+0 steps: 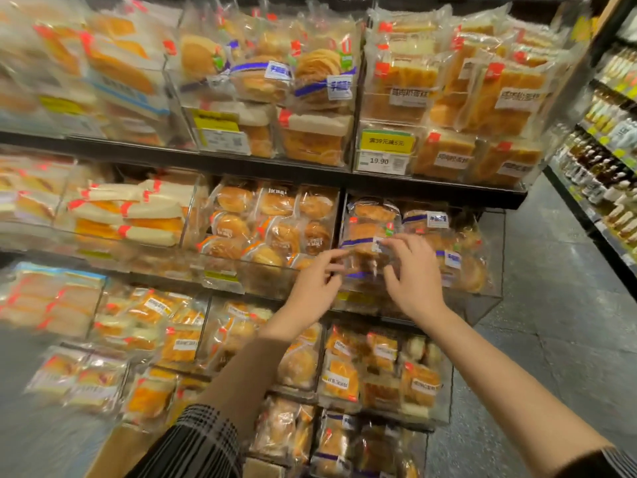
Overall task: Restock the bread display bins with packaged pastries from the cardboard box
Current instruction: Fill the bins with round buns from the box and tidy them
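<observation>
A clear packaged pastry [366,236] with a purple band stands upright at the left of a transparent display bin [482,298] on the middle shelf. My left hand [315,288] pinches its left edge. My right hand [415,274] grips its right side, fingers curled over the front. More purple-band pastry packs [448,250] lie to the right in the same bin. A corner of the cardboard box [117,450] shows at the bottom left, partly hidden by my left sleeve.
Neighbouring bins hold round buns [272,219], sandwich packs [138,215] and cake slices [448,98] on shelves above and below. A yellow price tag [386,151] hangs on the upper shelf. A grey floor aisle [551,305] and a bottle shelf [610,160] lie to the right.
</observation>
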A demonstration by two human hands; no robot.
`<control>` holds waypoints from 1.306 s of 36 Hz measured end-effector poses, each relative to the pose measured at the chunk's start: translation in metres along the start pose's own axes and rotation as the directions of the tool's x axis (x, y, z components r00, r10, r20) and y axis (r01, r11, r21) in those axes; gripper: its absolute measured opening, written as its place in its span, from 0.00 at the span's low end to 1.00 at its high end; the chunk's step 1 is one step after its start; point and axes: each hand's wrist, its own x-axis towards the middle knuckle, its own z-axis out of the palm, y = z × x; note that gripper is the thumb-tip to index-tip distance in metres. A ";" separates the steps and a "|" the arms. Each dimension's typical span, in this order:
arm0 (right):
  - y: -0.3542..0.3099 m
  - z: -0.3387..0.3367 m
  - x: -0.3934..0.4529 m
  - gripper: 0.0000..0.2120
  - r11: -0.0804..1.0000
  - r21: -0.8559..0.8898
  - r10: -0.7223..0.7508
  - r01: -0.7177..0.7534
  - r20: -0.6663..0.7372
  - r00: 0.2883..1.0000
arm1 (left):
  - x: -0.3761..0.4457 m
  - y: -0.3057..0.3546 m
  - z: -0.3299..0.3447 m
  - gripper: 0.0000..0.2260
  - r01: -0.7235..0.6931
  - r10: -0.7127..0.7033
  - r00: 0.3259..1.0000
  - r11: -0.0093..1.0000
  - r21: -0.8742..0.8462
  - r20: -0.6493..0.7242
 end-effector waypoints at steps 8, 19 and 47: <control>-0.116 0.055 -0.032 0.13 0.966 0.191 -0.228 0.177 0.290 0.929 | -0.108 -0.070 -0.083 0.17 0.278 -0.280 0.955 0.960 -0.038 -0.094; -0.255 0.193 -0.157 0.14 0.959 0.275 -0.267 0.066 0.800 0.538 | -0.316 -0.209 -0.158 0.10 0.682 -0.720 0.679 0.691 -0.241 -0.142; -0.182 0.593 -0.353 0.23 0.989 -0.142 0.137 0.038 0.984 0.110 | -0.488 -0.583 -0.015 0.16 0.811 -0.994 -0.101 -0.100 -0.576 0.029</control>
